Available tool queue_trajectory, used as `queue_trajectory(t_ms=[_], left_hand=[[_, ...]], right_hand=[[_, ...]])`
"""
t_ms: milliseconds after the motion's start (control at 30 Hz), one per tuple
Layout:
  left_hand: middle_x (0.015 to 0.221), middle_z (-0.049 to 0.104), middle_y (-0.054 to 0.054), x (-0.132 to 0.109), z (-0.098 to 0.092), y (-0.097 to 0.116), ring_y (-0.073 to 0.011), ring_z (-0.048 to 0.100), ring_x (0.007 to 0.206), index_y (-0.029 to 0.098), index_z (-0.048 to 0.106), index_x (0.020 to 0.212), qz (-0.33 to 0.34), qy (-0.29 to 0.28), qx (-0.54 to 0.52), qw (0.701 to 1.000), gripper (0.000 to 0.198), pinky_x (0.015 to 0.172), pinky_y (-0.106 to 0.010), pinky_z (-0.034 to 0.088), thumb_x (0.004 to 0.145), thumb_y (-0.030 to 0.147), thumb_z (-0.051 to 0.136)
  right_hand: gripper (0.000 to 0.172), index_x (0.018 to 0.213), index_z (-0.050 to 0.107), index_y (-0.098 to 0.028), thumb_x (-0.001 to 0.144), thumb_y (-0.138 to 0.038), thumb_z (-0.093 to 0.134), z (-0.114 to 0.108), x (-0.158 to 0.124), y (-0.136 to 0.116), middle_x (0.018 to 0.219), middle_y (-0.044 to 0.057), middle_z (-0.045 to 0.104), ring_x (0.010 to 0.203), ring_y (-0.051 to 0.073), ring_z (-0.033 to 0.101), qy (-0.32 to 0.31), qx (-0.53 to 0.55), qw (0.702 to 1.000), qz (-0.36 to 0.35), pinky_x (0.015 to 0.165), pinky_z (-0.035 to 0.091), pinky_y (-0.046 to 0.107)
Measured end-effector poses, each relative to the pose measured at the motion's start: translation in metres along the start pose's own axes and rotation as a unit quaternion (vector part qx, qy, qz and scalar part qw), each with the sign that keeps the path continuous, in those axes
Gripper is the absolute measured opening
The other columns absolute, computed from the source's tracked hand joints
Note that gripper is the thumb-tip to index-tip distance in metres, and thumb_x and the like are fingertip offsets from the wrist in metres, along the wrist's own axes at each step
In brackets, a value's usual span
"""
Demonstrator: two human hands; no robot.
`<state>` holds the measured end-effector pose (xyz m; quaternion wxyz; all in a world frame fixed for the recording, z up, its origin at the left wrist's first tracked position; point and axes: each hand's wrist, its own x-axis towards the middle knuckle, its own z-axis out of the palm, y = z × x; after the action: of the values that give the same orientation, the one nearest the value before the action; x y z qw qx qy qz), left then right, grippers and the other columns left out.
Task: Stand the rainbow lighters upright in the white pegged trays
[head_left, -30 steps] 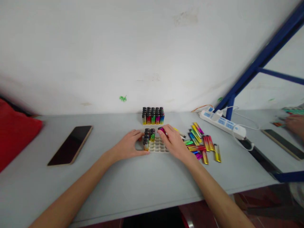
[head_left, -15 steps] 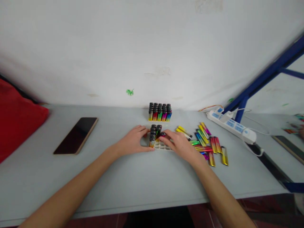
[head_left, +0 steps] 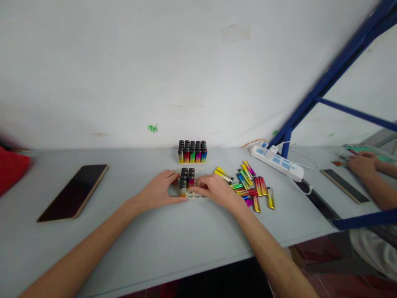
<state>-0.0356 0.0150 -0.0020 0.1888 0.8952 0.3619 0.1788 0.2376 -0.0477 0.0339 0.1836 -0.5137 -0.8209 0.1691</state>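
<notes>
A white holed tray (head_left: 197, 195) lies in front of me, with black-topped lighters (head_left: 183, 179) upright in two columns at its left end. My left hand (head_left: 159, 191) is curved round that end, thumb at the front corner and fingers behind. My right hand (head_left: 214, 189) is over the tray, its fingers and thumb closed at a pink lighter (head_left: 191, 182) standing in the second column. These fingers hide part of the tray. To the right, loose lighters (head_left: 248, 192) in shiny mixed colours lie in a pile.
A full block of upright lighters (head_left: 192, 153) stands behind the tray. A phone (head_left: 74, 192) lies at left, near a red cloth item (head_left: 12, 169). At right are a white power strip (head_left: 277, 160) with cables, a blue metal frame (head_left: 310, 99) and another person's hands (head_left: 362, 164).
My right hand has lowered the pink lighter into the tray's second column. The camera view has turned right, so everything appears farther left. My left hand stays at the tray's end.
</notes>
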Motion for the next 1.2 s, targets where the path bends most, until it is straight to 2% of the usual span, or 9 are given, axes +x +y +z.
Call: queue_trajectory(t_ms=[100, 200, 300, 500, 667, 800, 900, 1067, 1200], left_hand=[[0.11, 0.08, -0.01, 0.002, -0.001, 0.0, -0.0378, 0.076, 0.107, 0.025, 0.076, 0.105, 0.002, 0.004, -0.006, 1.0, 0.06, 0.103, -0.05, 0.063, 0.085, 0.08, 0.089], [0.11, 0.08, -0.01, 0.003, -0.003, 0.001, -0.0373, 0.075, 0.106, 0.025, 0.075, 0.105, 0.002, 0.002, -0.006, 1.0, 0.061, 0.104, -0.051, 0.063, 0.086, 0.082, 0.087], [0.113, 0.08, -0.01, 0.002, -0.005, 0.004, -0.0369, 0.075, 0.106, 0.026, 0.075, 0.105, -0.005, 0.0, -0.003, 1.0, 0.059, 0.103, -0.049, 0.063, 0.087, 0.081, 0.088], [0.116, 0.081, -0.011, 0.0, -0.005, 0.007, -0.0374, 0.076, 0.109, 0.025, 0.078, 0.11, -0.011, -0.006, -0.003, 1.0, 0.061, 0.107, -0.049, 0.063, 0.087, 0.079, 0.089], [0.12, 0.082, -0.013, -0.001, -0.002, 0.003, -0.0405, 0.076, 0.116, 0.024, 0.079, 0.115, -0.007, -0.004, -0.004, 1.0, 0.064, 0.11, -0.052, 0.062, 0.087, 0.081, 0.089], [0.121, 0.082, -0.013, -0.002, 0.0, 0.001, -0.0408, 0.077, 0.117, 0.024, 0.08, 0.12, -0.005, -0.001, -0.004, 1.0, 0.065, 0.11, -0.052, 0.063, 0.088, 0.08, 0.089], [0.123, 0.082, -0.013, -0.002, 0.0, 0.002, -0.0408, 0.077, 0.119, 0.024, 0.08, 0.122, -0.006, 0.001, -0.004, 1.0, 0.066, 0.112, -0.052, 0.062, 0.088, 0.079, 0.09], [0.122, 0.082, -0.012, -0.002, -0.001, 0.004, -0.0401, 0.077, 0.119, 0.023, 0.079, 0.127, -0.006, 0.001, -0.006, 1.0, 0.069, 0.112, -0.051, 0.062, 0.089, 0.08, 0.09], [0.118, 0.082, -0.012, -0.002, -0.001, 0.005, -0.0395, 0.077, 0.116, 0.024, 0.079, 0.123, -0.006, -0.001, -0.009, 1.0, 0.067, 0.109, -0.051, 0.062, 0.089, 0.08, 0.089]], right_hand=[[0.051, 0.082, 0.074, -0.021, 0.125, -0.047, 0.067, -0.012, -0.005, 0.022, 0.077, 0.002, 0.075, 0.071, 0.018, 0.064, 0.075, 0.005, 0.997, 0.033, 0.075, 0.041, 0.03], [0.033, 0.097, 0.081, -0.02, 0.124, -0.034, 0.066, -0.027, -0.012, 0.05, 0.091, 0.006, 0.081, 0.084, 0.022, 0.072, 0.131, -0.032, 0.986, 0.095, 0.086, 0.049, 0.032], [0.011, 0.115, 0.086, -0.019, 0.115, -0.024, 0.076, -0.037, -0.022, 0.077, 0.109, 0.011, 0.085, 0.099, 0.025, 0.079, 0.13, -0.066, 0.978, 0.148, 0.098, 0.056, 0.034], [0.018, 0.123, 0.087, -0.017, 0.109, -0.027, 0.081, -0.039, -0.033, 0.1, 0.109, 0.012, 0.087, 0.102, 0.026, 0.079, 0.048, -0.075, 0.976, 0.197, 0.097, 0.057, 0.035], [0.02, 0.118, 0.087, -0.018, 0.112, -0.025, 0.07, -0.034, -0.027, 0.094, 0.111, 0.013, 0.085, 0.102, 0.026, 0.078, 0.139, -0.047, 0.977, 0.157, 0.098, 0.057, 0.037], [0.035, 0.127, 0.086, -0.018, 0.107, -0.046, 0.077, -0.029, -0.018, 0.076, 0.106, 0.009, 0.081, 0.08, 0.022, 0.075, 0.243, 0.172, 0.942, 0.153, 0.084, 0.059, 0.038], [0.055, 0.124, 0.086, -0.021, 0.089, -0.061, 0.095, -0.025, -0.013, 0.056, 0.1, 0.004, 0.079, 0.078, 0.019, 0.07, 0.263, 0.356, 0.884, 0.154, 0.078, 0.058, 0.035], [0.061, 0.103, 0.083, -0.024, 0.072, -0.072, 0.105, -0.016, -0.004, 0.027, 0.101, 0.003, 0.077, 0.09, 0.019, 0.068, 0.25, 0.543, 0.785, 0.163, 0.081, 0.058, 0.031], [0.069, 0.101, 0.072, -0.027, 0.076, -0.086, 0.097, -0.011, -0.001, 0.013, 0.094, 0.002, 0.075, 0.083, 0.02, 0.066, 0.208, 0.577, 0.777, 0.145, 0.074, 0.057, 0.032]])
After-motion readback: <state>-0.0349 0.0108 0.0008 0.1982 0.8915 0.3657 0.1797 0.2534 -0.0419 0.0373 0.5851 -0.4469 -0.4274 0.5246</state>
